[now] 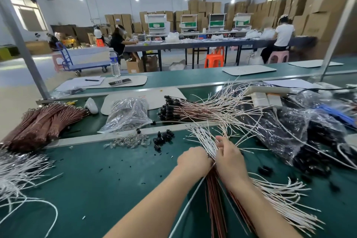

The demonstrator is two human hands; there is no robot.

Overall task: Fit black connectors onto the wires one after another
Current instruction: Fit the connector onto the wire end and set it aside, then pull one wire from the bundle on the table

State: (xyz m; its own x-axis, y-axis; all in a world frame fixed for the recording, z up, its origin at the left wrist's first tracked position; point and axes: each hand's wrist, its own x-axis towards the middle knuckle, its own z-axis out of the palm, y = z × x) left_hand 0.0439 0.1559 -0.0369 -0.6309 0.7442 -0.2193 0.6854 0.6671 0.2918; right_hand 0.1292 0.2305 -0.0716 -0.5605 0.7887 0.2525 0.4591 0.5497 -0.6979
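Both hands meet at lower centre of the frame: the left hand (194,158) is curled round the wire bundle (202,140), and the right hand (229,158) grips strands beside it. The bundle runs from the bottom edge upward, its ends fanning above the knuckles. The black connectors (163,139) lie just up-left, nearer the left hand

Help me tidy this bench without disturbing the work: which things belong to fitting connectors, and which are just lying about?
In the job: the wire bundle gripped by the left hand and right hand; the loose black connectors; the pile of fitted wires.
Lying about: the water bottle, the pen, the papers.
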